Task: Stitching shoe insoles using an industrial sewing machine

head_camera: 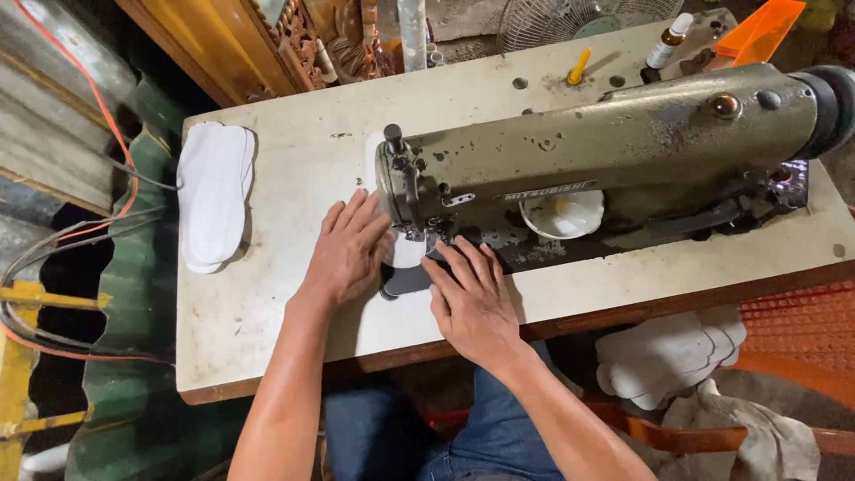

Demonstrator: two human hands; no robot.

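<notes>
An olive-grey sewing machine [623, 147] stands on a worn cream table [285, 151]. Under its needle end lies a white and grey fabric piece [407, 267]. My left hand [349, 249] lies flat with fingers spread on the left part of that piece, beside the needle head. My right hand [474, 298] presses flat on the right part, fingertips close to the presser foot. Most of the fabric piece is hidden beneath both hands.
A stack of white fabric pieces [214, 191] lies at the table's left edge. A white bowl [563, 214] sits under the machine arm. A small bottle [668, 42], a yellow tool [579, 65] and an orange tray [757, 31] are at the back. More white pieces [668, 356] lie lower right.
</notes>
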